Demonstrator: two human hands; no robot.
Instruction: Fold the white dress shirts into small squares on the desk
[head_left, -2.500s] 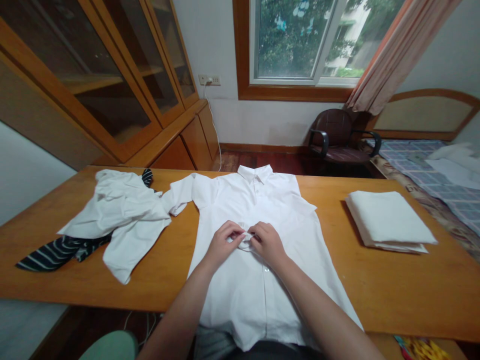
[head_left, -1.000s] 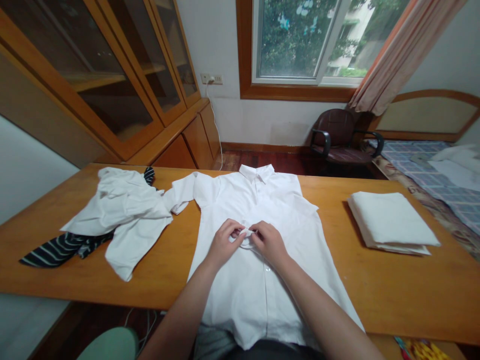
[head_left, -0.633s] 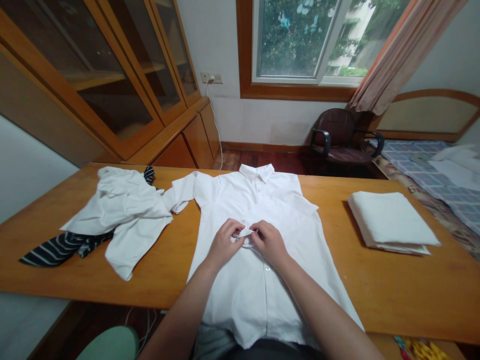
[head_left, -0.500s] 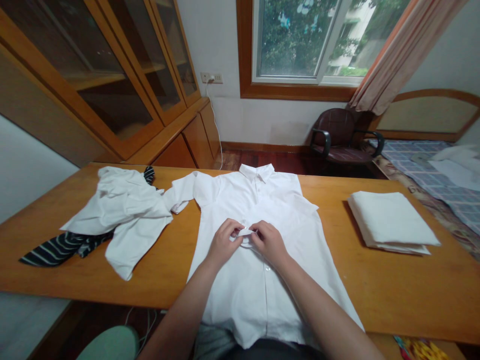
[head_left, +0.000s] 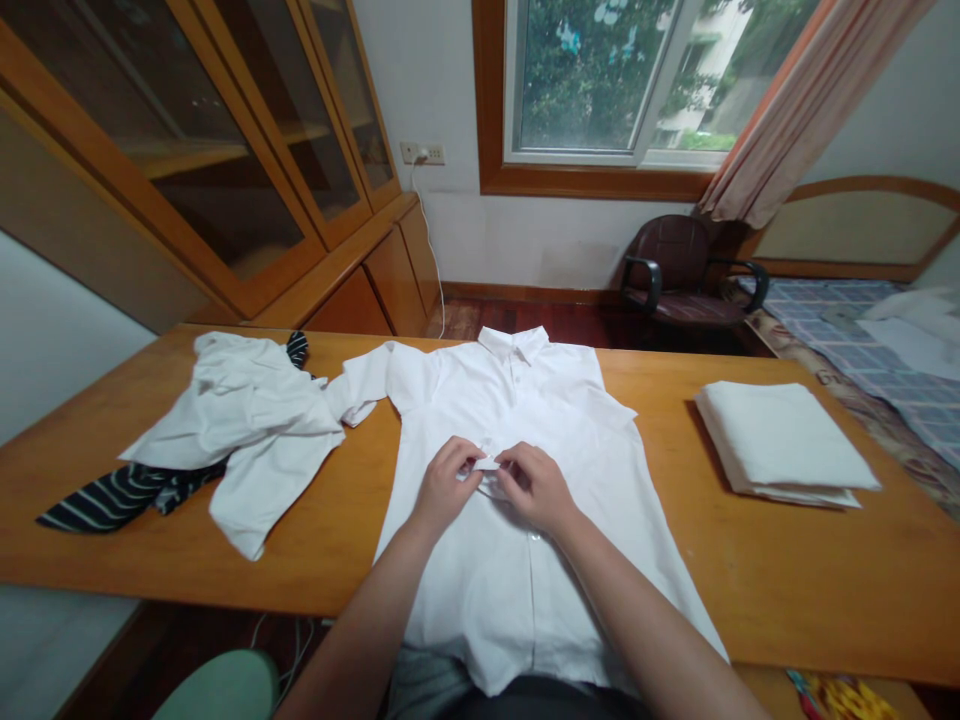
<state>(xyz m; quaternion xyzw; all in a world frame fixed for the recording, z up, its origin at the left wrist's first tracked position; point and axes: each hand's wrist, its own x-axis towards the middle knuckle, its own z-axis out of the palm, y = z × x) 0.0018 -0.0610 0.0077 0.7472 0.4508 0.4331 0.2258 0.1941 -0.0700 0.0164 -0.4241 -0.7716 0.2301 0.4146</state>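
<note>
A white button-up shirt (head_left: 480,590) lies front up on the wooden table, its collar at the far edge and its hem hanging toward me. Over the middle of its button front, my left hand (head_left: 448,485) pinches a raised bit of the placket from the left. My right hand (head_left: 534,487) grips the same fold from the right, thumb and fingers closed. The fold stands a little above the shirt between both sets of fingertips. Any button held there is hidden by the fingers. Buttons show near the collar and just below my right hand.
On the wooden table (head_left: 750,590), a crumpled white garment (head_left: 262,410) with a black striped tie (head_left: 105,498) lies left. A folded white cloth (head_left: 780,435) lies right. Beyond stand a glass-door cabinet (head_left: 330,230) and a brown armchair (head_left: 671,275). A green stool (head_left: 221,690) sits below left.
The pinched fold between my fingertips has turned slightly and looks flatter. Both hands stay at nearly the same spot, and the other things have not moved.
</note>
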